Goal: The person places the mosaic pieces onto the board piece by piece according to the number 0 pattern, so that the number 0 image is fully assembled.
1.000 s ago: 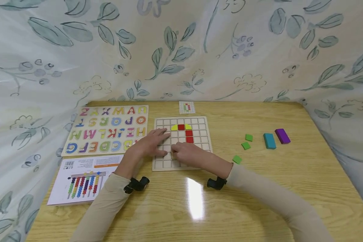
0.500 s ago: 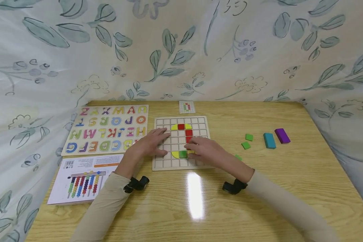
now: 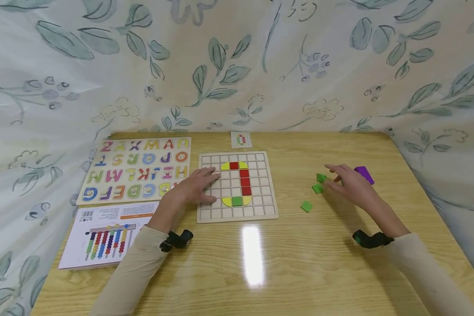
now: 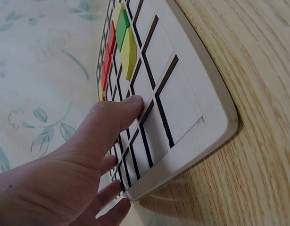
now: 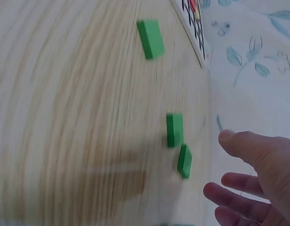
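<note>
A pale wooden grid board (image 3: 262, 210) lies mid-table. In its cells sit red tiles (image 3: 245, 182) in a right-hand column, a red tile at the top, yellow rounded tiles (image 3: 227, 202) at the corners and a green tile (image 3: 237, 201) at the bottom. My left hand (image 3: 189, 188) rests on the board's left edge; its thumb touches the grid in the left wrist view. On the right, my right hand (image 3: 351, 186) hovers by two loose green tiles (image 3: 317, 188), fingers spread and holding nothing. Another green tile (image 5: 151, 39) lies closer to the board.
A small pattern card (image 3: 241, 140) lies behind the board. To the left are an alphabet puzzle board (image 3: 192, 142) and a white box or booklet (image 3: 75, 245) with an abacus picture. A purple block (image 3: 365, 174) sits beyond my right hand. Floral fabric (image 3: 237, 66) hangs behind the table.
My right hand has left the board's lower rows and moved right to the green tiles, uncovering the bottom yellow and green tiles. It now hides the teal block. My left hand stays put.
</note>
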A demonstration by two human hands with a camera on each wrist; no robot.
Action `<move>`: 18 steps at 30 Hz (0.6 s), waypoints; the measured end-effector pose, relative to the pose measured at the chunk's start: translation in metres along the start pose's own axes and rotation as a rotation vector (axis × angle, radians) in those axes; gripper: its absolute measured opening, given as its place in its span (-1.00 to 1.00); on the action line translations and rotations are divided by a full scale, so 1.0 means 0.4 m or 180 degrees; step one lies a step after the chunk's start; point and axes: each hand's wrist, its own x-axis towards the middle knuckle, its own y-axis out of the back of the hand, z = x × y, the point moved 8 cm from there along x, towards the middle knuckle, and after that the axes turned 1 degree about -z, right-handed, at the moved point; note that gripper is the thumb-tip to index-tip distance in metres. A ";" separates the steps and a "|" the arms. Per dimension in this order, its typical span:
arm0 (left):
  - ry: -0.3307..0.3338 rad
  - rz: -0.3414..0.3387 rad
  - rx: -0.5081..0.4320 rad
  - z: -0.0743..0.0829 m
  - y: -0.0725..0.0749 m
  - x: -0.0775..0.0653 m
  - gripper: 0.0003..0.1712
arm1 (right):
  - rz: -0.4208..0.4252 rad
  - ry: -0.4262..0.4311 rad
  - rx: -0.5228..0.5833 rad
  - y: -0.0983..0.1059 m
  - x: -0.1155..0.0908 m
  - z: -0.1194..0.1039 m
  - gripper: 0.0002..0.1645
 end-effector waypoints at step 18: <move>-0.0056 0.0074 -0.0054 -0.002 -0.001 0.001 -0.13 | -0.0161 0.0208 0.0043 0.002 -0.010 0.004 -0.32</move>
